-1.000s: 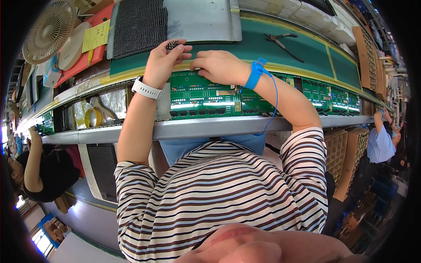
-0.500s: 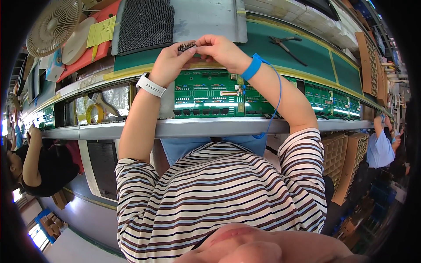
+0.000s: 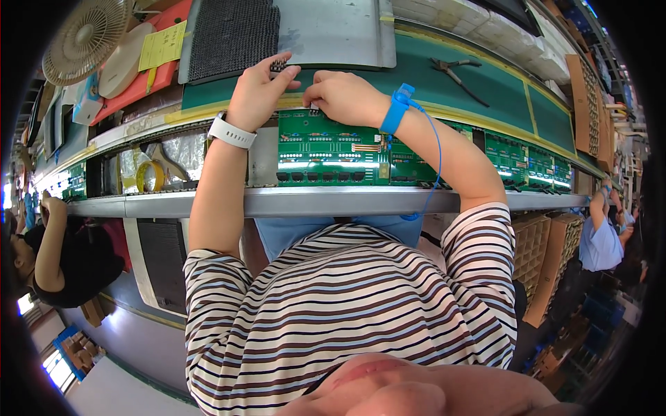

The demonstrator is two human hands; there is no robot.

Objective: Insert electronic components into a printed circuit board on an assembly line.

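A long green circuit board [image 3: 326, 165] lies in front of me, with small parts and a row of black connectors along its near edge. Over its far left part, my right hand [image 3: 345, 97] is closed in a pinch, and a small dark component [image 3: 314, 109] shows under the fingertips at the board's far edge. I cannot tell whether that component is seated. Farther left and just beyond the board, my left hand [image 3: 255, 91] keeps a small cluster of dark components [image 3: 279, 65] between thumb and fingers. A blue wrist strap [image 3: 397, 112] with a cord circles my right wrist.
Beyond my hands is a metal tray [image 3: 333, 31] bearing rows of dark components [image 3: 232, 38]. Pliers [image 3: 454, 69] lie on the green mat [image 3: 416, 83] at right. A yellow tape roll [image 3: 149, 178] sits left. More boards [image 3: 527, 166] line the rail; other people work at both sides.
My hands were together over the dark components. Now the right has drawn apart and come down to the board's far edge with a small component, while the left keeps the rest.
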